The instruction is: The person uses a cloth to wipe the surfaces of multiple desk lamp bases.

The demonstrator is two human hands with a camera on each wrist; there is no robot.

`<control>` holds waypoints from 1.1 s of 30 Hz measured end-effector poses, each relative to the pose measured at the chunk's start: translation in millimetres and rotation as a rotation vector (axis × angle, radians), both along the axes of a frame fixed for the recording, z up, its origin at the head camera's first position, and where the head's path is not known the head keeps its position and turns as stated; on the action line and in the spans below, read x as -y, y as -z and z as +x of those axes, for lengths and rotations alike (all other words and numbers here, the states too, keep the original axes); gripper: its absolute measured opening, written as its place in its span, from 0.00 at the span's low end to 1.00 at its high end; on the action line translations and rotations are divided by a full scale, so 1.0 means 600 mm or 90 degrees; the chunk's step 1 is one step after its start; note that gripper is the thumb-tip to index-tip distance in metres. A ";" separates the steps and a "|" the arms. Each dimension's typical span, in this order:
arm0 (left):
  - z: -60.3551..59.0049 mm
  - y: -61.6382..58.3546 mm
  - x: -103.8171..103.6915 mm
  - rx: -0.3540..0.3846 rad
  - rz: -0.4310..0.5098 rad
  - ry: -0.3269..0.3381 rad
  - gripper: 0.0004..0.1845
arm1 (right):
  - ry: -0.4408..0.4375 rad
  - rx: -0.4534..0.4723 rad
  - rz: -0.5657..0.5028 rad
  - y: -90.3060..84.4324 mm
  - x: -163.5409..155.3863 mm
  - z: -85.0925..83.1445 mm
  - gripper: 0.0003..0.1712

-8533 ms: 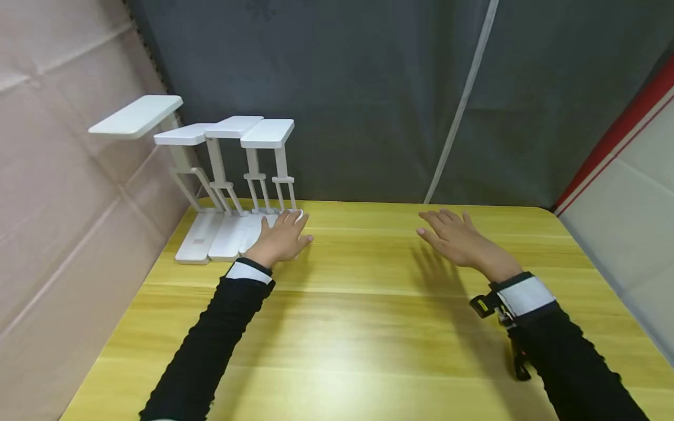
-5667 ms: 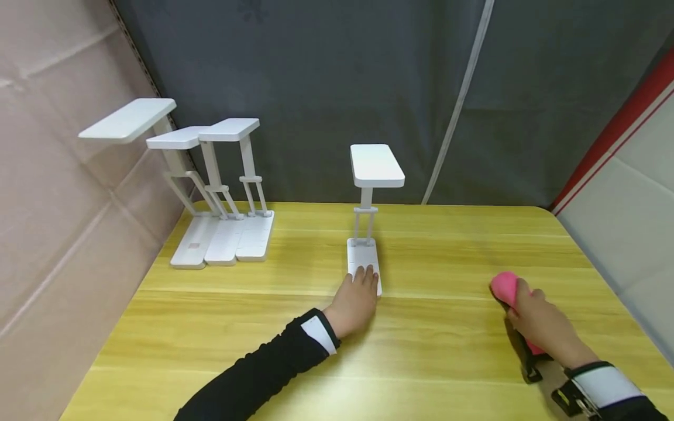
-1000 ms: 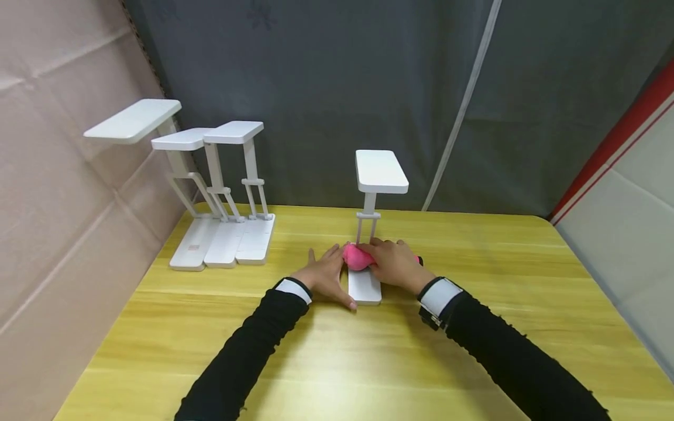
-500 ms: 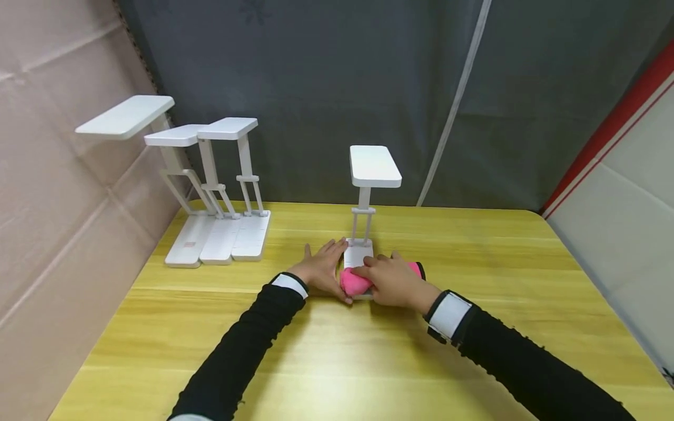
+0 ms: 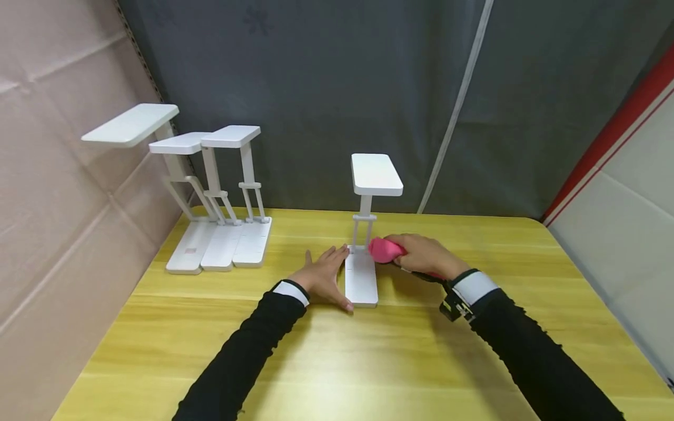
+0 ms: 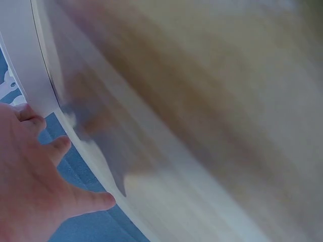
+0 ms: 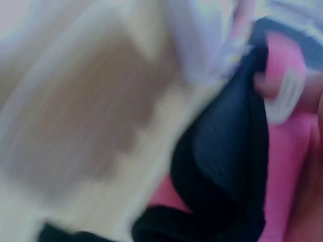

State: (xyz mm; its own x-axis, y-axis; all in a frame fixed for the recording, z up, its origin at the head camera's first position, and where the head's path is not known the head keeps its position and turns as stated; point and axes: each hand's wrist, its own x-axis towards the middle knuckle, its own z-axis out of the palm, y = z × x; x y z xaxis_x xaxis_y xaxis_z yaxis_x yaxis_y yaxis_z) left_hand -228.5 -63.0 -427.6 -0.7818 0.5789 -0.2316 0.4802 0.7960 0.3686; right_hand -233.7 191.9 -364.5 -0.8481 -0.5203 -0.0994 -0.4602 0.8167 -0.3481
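Note:
A white folding phone stand (image 5: 377, 174) stands upright mid-table, its flat base (image 5: 361, 280) on the wood. Along the base's left side lies my left hand (image 5: 322, 277), fingers spread, fingertips near the back of the base and thumb at its front corner. My right hand (image 5: 423, 256) grips a bunched pink cloth with black trim (image 5: 384, 250), just right of the base's back end. Up close in the right wrist view, the pink cloth (image 7: 285, 151) shows a dark inner face and a white label (image 7: 285, 98). The right fingers are partly hidden by it.
Several similar white stands (image 5: 253, 245) stand side by side at the back left of the wooden table (image 5: 316, 362). Behind the table hangs a dark grey curtain (image 5: 316, 88). A pale wall covering (image 5: 63, 193) borders the left side.
The right hand brought the pink cloth to the stand, wiped toward the base's front, and now has moved back and right off it. The left hand stays beside the base; one stand left the row earlier.

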 end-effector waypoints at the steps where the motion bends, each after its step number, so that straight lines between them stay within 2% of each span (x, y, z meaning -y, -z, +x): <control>1: 0.002 0.002 0.000 0.000 0.003 0.000 0.73 | 0.038 -0.029 0.026 0.007 -0.002 -0.007 0.27; 3: 0.005 0.004 0.002 0.001 0.004 -0.001 0.74 | 0.096 -0.070 0.086 0.024 0.000 -0.018 0.28; 5: 0.008 0.004 0.003 0.005 0.001 -0.003 0.74 | 0.117 -0.085 0.134 0.045 0.006 -0.024 0.28; 9: 0.010 0.001 0.002 0.007 -0.002 -0.004 0.74 | 0.101 -0.103 0.184 0.071 0.024 -0.024 0.30; 12: 0.009 -0.003 -0.001 0.003 -0.003 0.000 0.74 | 0.085 -0.123 0.193 0.071 0.028 -0.016 0.30; 20: 0.001 -0.017 -0.004 -0.004 -0.012 -0.001 0.73 | -0.013 -0.137 0.187 0.050 0.008 0.019 0.30; 26: 0.000 -0.020 0.000 -0.004 -0.016 -0.003 0.73 | -0.126 -0.152 0.200 0.037 0.000 0.051 0.28; 28: 0.001 -0.020 0.000 -0.006 -0.017 -0.005 0.73 | -0.167 -0.135 0.200 0.028 0.000 0.059 0.28; 30: 0.002 -0.018 0.001 -0.003 -0.015 -0.003 0.72 | -0.184 -0.087 0.190 0.018 -0.002 0.064 0.27; 33: 0.004 -0.014 -0.001 0.006 -0.009 -0.002 0.72 | -0.161 -0.008 0.174 0.005 -0.008 0.058 0.28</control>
State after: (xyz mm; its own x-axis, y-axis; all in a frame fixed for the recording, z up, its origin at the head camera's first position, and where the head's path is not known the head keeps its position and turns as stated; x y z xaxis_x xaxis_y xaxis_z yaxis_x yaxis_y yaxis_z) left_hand -226.2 -62.3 -419.1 -0.7813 0.5731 -0.2473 0.4744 0.8027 0.3615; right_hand -199.1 196.6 -367.6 -0.6982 -0.6691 -0.2546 -0.6622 0.7388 -0.1256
